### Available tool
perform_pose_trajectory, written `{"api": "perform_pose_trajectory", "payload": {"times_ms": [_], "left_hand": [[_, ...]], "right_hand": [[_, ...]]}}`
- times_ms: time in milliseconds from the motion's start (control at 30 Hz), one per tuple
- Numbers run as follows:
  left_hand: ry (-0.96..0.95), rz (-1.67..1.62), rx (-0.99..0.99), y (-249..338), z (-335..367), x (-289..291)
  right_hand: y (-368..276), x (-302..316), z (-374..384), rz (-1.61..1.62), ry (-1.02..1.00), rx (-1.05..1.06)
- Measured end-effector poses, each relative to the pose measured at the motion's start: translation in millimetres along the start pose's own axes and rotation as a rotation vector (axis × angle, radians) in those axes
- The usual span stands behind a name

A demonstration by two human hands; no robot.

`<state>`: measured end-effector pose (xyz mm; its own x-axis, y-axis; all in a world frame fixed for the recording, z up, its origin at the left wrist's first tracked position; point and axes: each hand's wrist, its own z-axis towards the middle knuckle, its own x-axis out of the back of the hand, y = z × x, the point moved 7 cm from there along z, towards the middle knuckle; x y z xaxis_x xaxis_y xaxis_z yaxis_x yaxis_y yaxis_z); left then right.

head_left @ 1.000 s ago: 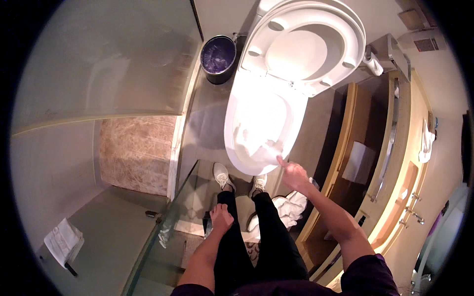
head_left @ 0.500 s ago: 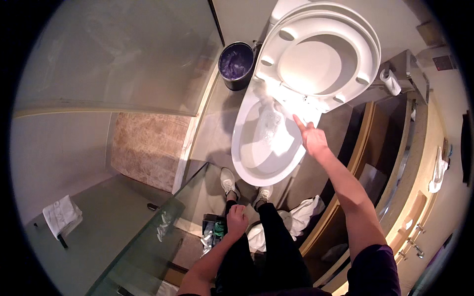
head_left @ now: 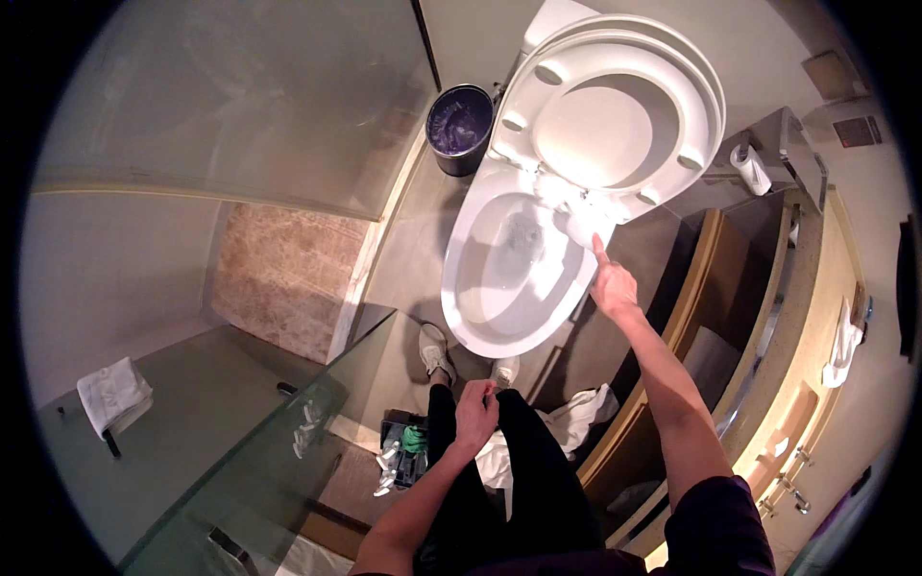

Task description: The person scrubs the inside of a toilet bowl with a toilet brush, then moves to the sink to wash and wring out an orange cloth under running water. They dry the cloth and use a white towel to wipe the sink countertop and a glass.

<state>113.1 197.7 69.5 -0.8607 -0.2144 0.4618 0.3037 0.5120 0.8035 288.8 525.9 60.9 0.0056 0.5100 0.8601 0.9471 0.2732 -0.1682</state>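
Observation:
A white toilet [head_left: 459, 288] stands ahead with its lid and seat [head_left: 672, 106] raised. Water [head_left: 519, 245] lies in the bowl under strong glare. My right hand [head_left: 615, 286] is at the right side of the rim near the hinges; its index finger stretches out onto the white surface, the other fingers bent, and I make out nothing held. A glare-washed white patch by the fingertip hides exact contact. My left hand [head_left: 475, 415] is closed over my lap, its fingers curled in; whatever they may hold is hidden.
A dark bin [head_left: 461, 130] sits left of the toilet. Glass panels [head_left: 279, 432] stand at left. Right are a wooden shelf unit [head_left: 706, 278], a toilet paper roll [head_left: 750, 170] and a counter. White cloth [head_left: 586, 413] and a dark caddy [head_left: 408, 451] lie by my legs.
The white churning water in the bowl has become calmer. My right hand has shifted slightly down along the rim; my left hand has moved a little up and right. The view has shifted slightly.

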Motion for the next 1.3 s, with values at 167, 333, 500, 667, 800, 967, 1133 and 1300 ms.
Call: {"api": "perform_pose_trajectory", "payload": {"times_ms": [167, 333, 500, 667, 800, 967, 1133, 1300], "left_hand": [[-0.016, 0.019, -0.005, 9, -13, 6], [-0.062, -0.015, 0.034, -11, -31, 8], [-0.153, 0.063, -0.085, -21, -29, 1], [-0.171, -0.105, -0.011, -42, -32, 11], [-0.226, -0.093, 0.013, -44, -38, 41], [-0.257, 0.013, 0.034, -80, -43, 87], [-0.241, 0.121, 0.082, -96, -42, 127], [-0.131, -0.023, 0.105, -103, -36, 135]], "right_hand": [[46, -37, -84, 0.029, -0.156, -0.177], [55, -11, -111, 0.243, 0.082, -0.108], [40, -1, -51, 0.091, 0.013, -0.18], [39, -52, -134, 0.102, -0.084, -0.258], [10, -121, -246, -0.07, 0.046, -0.123], [-116, -179, -298, 0.428, -0.074, -0.21], [-196, -172, -215, 0.884, -0.045, -0.346], [-186, -99, -86, 0.762, 0.234, -0.219]]}}
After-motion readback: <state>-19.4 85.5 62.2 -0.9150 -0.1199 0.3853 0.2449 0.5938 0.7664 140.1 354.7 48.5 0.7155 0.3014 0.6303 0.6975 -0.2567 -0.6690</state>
